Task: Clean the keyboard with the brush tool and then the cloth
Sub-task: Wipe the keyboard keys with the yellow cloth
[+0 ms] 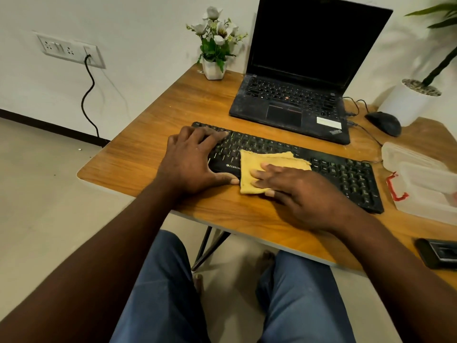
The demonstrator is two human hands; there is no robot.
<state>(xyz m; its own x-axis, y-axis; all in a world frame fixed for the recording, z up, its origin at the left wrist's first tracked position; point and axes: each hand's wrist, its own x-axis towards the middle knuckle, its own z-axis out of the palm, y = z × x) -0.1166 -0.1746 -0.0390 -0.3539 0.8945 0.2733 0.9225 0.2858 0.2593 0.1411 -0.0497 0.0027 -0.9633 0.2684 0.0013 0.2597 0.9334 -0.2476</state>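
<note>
Pressing the cloth [268,163] onto the keyboard [346,175], right hand [304,194] lies flat-fingered — left hand [190,162] spreads fingers over keys; laptop [291,102] behind, box [425,184] beside.

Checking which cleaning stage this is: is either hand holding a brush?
No: the right hand presses a yellow cloth onto the black keyboard, and the left hand rests on its keys.

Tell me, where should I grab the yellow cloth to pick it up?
I'd pinch the yellow cloth at its rumpled far edge, coming from above on the right. That edge lies loose on the keyboard, while the near part is pressed flat under the right hand and the left hand blocks the left side.
</note>
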